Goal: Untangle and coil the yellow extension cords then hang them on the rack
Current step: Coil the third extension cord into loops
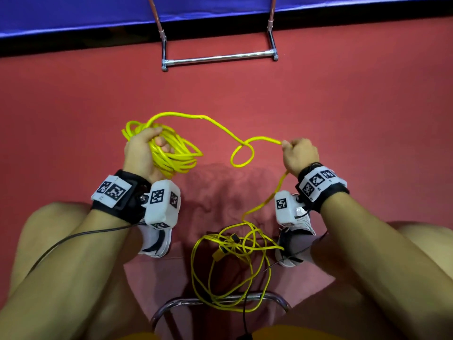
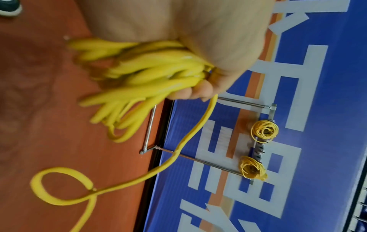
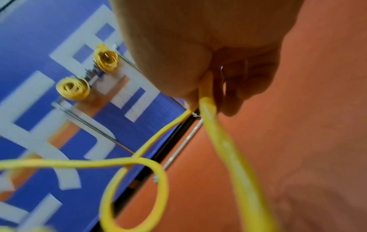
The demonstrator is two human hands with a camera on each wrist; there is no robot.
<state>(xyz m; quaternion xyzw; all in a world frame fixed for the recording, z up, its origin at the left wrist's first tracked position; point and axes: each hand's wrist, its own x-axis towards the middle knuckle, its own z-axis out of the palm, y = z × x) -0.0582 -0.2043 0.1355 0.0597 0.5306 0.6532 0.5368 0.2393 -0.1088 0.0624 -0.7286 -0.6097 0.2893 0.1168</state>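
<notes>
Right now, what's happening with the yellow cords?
A seated person is coiling a yellow cord. The left hand grips the coiled bundle; the right hand pinches the loose strand, which has a small loop in it. A tangled pile lies on the floor between the feet. Two finished coils already hang on the rack.

Looks like a staged recording room, not a home: red carpet [image 1: 343, 99] underfoot, a blue printed banner [image 2: 327, 141] along the wall, a chrome rack [image 1: 218, 57] standing against it holding hung coils [image 2: 264, 131]
</notes>
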